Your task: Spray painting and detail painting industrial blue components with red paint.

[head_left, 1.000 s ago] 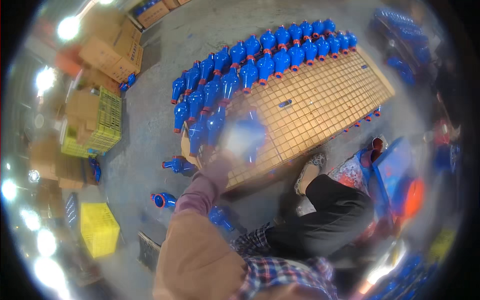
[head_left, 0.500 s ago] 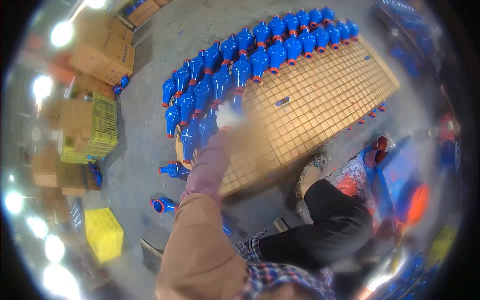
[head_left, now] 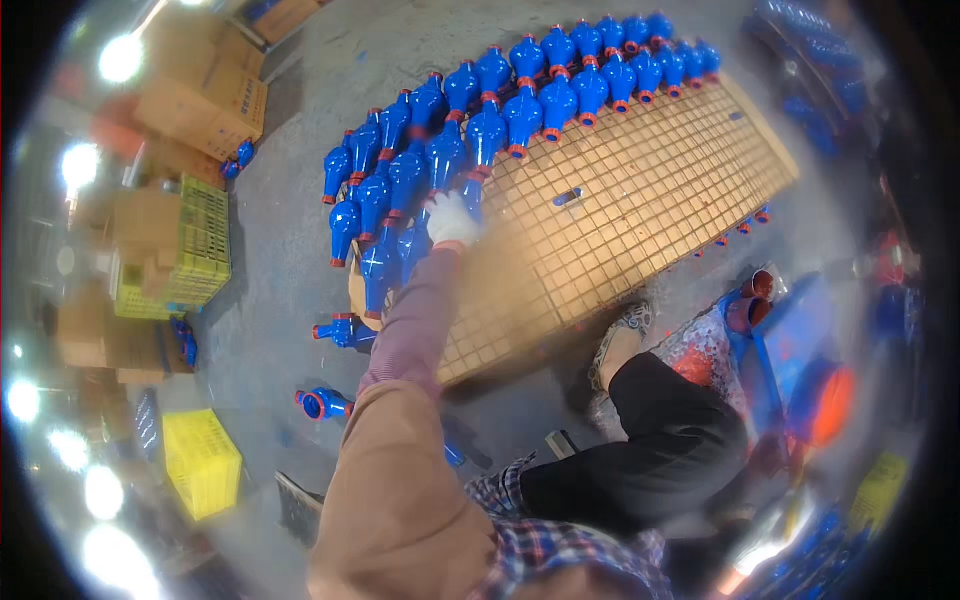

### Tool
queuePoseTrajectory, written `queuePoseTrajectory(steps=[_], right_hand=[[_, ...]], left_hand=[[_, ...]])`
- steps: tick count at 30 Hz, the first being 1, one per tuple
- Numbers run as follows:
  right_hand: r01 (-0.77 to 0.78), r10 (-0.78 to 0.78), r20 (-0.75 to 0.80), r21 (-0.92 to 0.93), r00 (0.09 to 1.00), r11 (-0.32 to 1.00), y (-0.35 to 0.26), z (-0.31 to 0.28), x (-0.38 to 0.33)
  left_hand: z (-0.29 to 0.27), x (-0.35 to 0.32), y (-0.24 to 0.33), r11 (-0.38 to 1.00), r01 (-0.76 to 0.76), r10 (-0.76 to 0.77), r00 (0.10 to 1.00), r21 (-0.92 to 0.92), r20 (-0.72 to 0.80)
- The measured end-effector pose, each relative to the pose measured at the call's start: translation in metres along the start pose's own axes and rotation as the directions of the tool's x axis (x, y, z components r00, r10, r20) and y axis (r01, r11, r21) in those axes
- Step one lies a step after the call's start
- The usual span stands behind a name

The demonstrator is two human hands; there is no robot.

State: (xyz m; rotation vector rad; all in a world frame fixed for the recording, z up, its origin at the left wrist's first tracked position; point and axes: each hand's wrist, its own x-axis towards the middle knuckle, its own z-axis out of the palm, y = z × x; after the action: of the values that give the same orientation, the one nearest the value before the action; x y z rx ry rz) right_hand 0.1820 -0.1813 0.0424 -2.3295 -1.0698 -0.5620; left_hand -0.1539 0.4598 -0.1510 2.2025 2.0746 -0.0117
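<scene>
My left hand (head_left: 452,219), in a white glove, reaches to the near end of the rows. Its fingers are bent around the lower part of a blue bulbous fitting (head_left: 473,192) with a red end, partly hidden by the glove. Other blue fittings (head_left: 407,178) lie side by side in two rows along the far edge of the low grid-topped table (head_left: 600,240). At the lower right, my right hand (head_left: 778,538) shows as a pale, blurred glove close to more blue pieces. What its fingers do cannot be made out.
A small dark blue piece (head_left: 568,197) lies on the grid. Loose fittings (head_left: 322,404) rest on the floor left of the table. Yellow crates (head_left: 203,463) and cardboard boxes (head_left: 205,110) stand further left. A blue bin-like shape (head_left: 800,325) is at my right knee.
My left hand has shifted slightly upward in the picture and shows more sharply beside the same fitting. The whole view has moved a little. The rows look the same.
</scene>
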Motion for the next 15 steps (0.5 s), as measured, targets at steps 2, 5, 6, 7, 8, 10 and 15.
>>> queuePoseTrajectory(steps=[2, 5, 6, 7, 8, 10, 15], right_hand=[[0.022, -0.022, -0.014, -0.019, 1.0, 1.0, 0.008, 0.0, -0.003], [-0.009, 0.008, 0.013, 0.068, 1.0, 0.998, 0.004, -0.002, 0.003], [0.041, -0.042, 0.017, 0.037, 0.999, 0.998, 0.0, -0.002, 0.01], [0.095, -0.095, 0.016, 0.021, 0.995, 0.995, -0.006, -0.002, 0.016], [0.152, -0.153, 0.012, 0.014, 0.988, 0.988, -0.013, -0.003, 0.023], [0.267, -0.267, 0.008, -0.014, 0.964, 0.963, -0.026, -0.013, 0.034], [0.141, -0.092, 0.187, -0.272, 0.978, 0.952, -0.03, -0.01, 0.057]], left_hand=[[-0.008, -0.006, 0.001, 0.999, -0.047, 0.046, 0.998, -0.007, -0.05], [-0.019, -0.026, 0.0, 0.988, -0.153, 0.15, 0.961, 0.005, -0.234], [-0.022, -0.037, -0.003, 0.976, -0.216, 0.217, 0.932, 0.037, -0.289], [-0.024, -0.05, -0.006, 0.97, -0.234, 0.194, 0.907, -0.064, -0.374], [-0.023, -0.068, -0.007, 0.951, -0.287, 0.204, 0.864, -0.118, -0.459], [-0.022, -0.108, -0.014, 0.92, -0.281, 0.206, 0.94, -0.273, -0.273], [-0.008, -0.232, -0.014, 0.851, -0.332, 0.25, 0.937, -0.406, -0.243]])
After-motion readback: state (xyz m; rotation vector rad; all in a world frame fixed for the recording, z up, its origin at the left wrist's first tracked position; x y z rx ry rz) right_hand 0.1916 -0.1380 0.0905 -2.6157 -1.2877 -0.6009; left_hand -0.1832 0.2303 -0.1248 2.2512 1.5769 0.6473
